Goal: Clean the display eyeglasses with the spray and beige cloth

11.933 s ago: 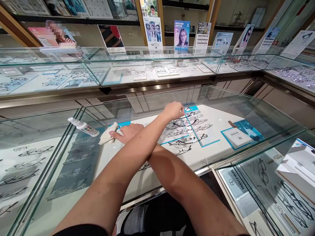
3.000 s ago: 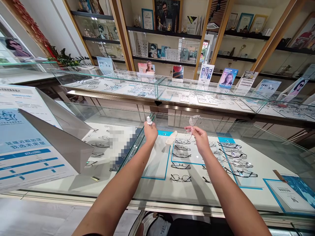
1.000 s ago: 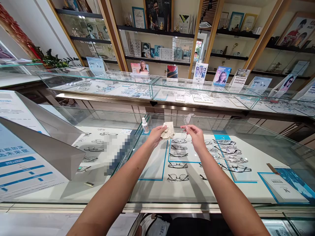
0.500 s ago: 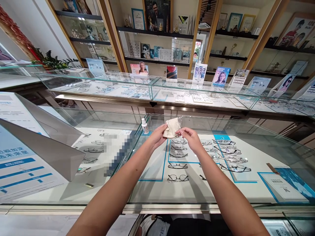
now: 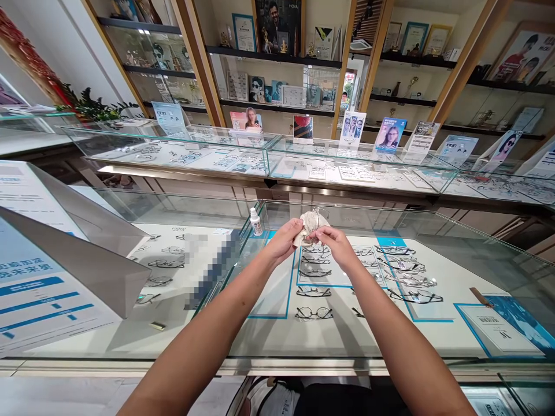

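Both hands are raised together above the glass display case (image 5: 390,346). My left hand (image 5: 284,240) pinches a cream cleaning cloth (image 5: 309,222), which is wrapped around a lens of a thin clear pair of glasses (image 5: 319,215). My right hand (image 5: 333,242) grips the same glasses from the right, fingers closed, touching the cloth. Most of the frame is hidden by the cloth and fingers. A small white spray bottle (image 5: 255,221) stands on the case top just left of my left hand.
Rows of glasses (image 5: 313,292) lie inside the case under the glass. A large folded sign (image 5: 65,260) stands on the left. A second display counter (image 5: 277,159) with small signs runs behind, with wall shelves beyond it.
The left hand set the spray bottle down and took up the cloth. Over the last second the hands came together, and the cloth now covers the glasses held by the right hand.
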Demonstrator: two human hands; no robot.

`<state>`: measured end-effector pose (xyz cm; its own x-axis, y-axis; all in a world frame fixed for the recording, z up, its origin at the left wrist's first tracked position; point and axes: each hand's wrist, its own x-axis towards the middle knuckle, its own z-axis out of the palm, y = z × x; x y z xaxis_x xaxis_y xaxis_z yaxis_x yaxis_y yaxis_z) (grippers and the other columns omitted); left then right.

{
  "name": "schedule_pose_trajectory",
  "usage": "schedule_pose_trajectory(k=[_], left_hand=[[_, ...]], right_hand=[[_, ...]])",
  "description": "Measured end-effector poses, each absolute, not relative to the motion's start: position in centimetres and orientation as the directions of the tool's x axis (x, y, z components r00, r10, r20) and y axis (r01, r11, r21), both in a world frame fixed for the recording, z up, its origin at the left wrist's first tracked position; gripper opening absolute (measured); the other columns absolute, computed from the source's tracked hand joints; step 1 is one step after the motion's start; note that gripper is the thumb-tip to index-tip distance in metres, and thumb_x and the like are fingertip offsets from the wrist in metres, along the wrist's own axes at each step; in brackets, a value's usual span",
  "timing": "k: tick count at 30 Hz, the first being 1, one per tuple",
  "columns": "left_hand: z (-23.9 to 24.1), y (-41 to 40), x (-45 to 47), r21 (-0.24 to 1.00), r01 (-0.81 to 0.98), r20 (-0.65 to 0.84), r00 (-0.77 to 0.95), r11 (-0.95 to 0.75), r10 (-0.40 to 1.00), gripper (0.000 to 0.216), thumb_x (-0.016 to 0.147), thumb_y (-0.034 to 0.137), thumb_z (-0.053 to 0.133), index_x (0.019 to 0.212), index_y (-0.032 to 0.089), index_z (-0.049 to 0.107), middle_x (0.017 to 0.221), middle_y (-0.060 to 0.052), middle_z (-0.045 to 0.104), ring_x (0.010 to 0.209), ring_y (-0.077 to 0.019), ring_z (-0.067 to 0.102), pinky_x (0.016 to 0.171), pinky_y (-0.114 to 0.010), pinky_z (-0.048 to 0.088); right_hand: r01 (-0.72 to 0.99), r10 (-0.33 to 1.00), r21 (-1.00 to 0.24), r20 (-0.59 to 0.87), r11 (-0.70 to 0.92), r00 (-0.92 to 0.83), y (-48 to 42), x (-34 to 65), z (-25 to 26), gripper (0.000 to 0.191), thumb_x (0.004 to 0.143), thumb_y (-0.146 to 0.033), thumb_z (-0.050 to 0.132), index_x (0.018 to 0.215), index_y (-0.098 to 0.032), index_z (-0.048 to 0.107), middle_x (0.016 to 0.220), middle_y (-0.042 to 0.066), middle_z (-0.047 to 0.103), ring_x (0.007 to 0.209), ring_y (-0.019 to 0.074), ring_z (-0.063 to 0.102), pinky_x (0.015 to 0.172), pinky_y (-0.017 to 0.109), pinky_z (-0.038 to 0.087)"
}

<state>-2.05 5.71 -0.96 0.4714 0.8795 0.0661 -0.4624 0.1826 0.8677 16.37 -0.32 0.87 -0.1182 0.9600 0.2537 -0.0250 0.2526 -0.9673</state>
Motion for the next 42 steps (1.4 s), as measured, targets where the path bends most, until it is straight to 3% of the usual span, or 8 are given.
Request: schedule_pose_trajectory(k=[5,10,16,24,31,35,39,42], left_hand=[[-0.4,5.0,-1.6,0.886,-0.436,0.118,0.539,0.157,0.834,0.053,0.081,0.055,0.093,0.103,0.016,0.066,0.083,-0.002,0.069,0.076,-0.0151,0.065,0.075,-0.028,0.052],[-0.4,4.9,-1.5,0.884,-0.426,0.104,0.584,0.194,0.805,0.049,0.081,0.053,0.094,0.100,0.015,0.069,0.078,0.000,0.065,0.070,-0.0119,0.057,0.071,-0.025,0.047],[-0.4,4.7,-1.5,0.893,-0.386,0.051,0.599,0.233,0.799,0.053,0.076,0.057,0.096,0.080,0.013,0.067,0.075,-0.002,0.063,0.068,-0.0113,0.056,0.067,-0.024,0.043],[0.3,3.7,-1.1,0.837,-0.500,0.128,0.572,0.221,0.810,0.044,0.073,0.040,0.100,0.092,0.014,0.071,0.073,-0.001,0.065,0.065,-0.0126,0.060,0.066,-0.026,0.049],[0.2,3.6,-0.6,0.855,-0.493,0.104,0.464,0.159,0.880,0.054,0.074,0.055,0.097,0.098,0.012,0.075,0.082,-0.005,0.074,0.068,-0.0155,0.065,0.068,-0.029,0.053],[0.0,4.2,-0.9,0.839,-0.514,0.089,0.450,0.176,0.889,0.052,0.080,0.059,0.092,0.096,0.013,0.073,0.079,-0.004,0.072,0.069,-0.0153,0.065,0.068,-0.028,0.055],[0.2,4.4,-1.6,0.829,-0.509,0.114,0.558,0.231,0.822,0.048,0.079,0.048,0.096,0.099,0.011,0.072,0.077,-0.004,0.071,0.067,-0.0138,0.065,0.069,-0.027,0.056],[0.3,4.2,-1.7,0.822,-0.519,0.132,0.571,0.232,0.811,0.050,0.072,0.033,0.102,0.106,0.013,0.071,0.076,-0.002,0.070,0.063,-0.0118,0.063,0.064,-0.025,0.053]], right_hand=[[-0.037,0.957,-0.968,0.253,0.250,-0.144,-0.2,16.2,0.7,0.041,0.084,-0.066,0.079,0.084,-0.025,0.081,0.093,0.006,0.082,0.086,0.0227,0.066,0.083,0.038,0.052],[-0.077,0.953,-0.971,0.238,0.227,-0.189,-0.3,16.4,0.6,0.040,0.085,-0.065,0.080,0.085,-0.024,0.081,0.090,0.005,0.080,0.086,0.0215,0.064,0.082,0.036,0.050],[-0.077,0.946,-0.973,0.230,0.218,-0.228,-0.2,16.8,0.3,0.037,0.088,-0.062,0.078,0.087,-0.025,0.082,0.093,0.005,0.079,0.084,0.0207,0.062,0.076,0.034,0.046],[-0.140,0.957,-0.976,0.196,0.169,-0.214,0.0,16.2,-0.4,0.040,0.081,-0.063,0.084,0.085,-0.023,0.081,0.091,0.005,0.078,0.083,0.0200,0.065,0.078,0.034,0.047],[-0.115,0.977,-0.986,0.138,0.121,-0.160,-0.3,15.4,-0.8,0.045,0.073,-0.064,0.090,0.082,-0.021,0.079,0.080,0.002,0.074,0.080,0.0196,0.063,0.081,0.035,0.049],[-0.123,0.972,-0.984,0.150,0.130,-0.178,-0.3,15.6,-0.6,0.043,0.076,-0.064,0.089,0.082,-0.022,0.081,0.085,0.003,0.077,0.083,0.0202,0.063,0.082,0.035,0.048],[-0.182,0.959,-0.972,0.184,0.145,-0.218,0.0,16.1,-0.5,0.038,0.083,-0.060,0.084,0.085,-0.023,0.083,0.092,0.005,0.081,0.088,0.0213,0.066,0.083,0.035,0.048],[-0.234,0.959,-0.967,0.157,0.101,-0.235,0.2,16.2,-0.7,0.037,0.080,-0.059,0.086,0.083,-0.023,0.082,0.089,0.006,0.080,0.086,0.0212,0.067,0.084,0.036,0.049]])
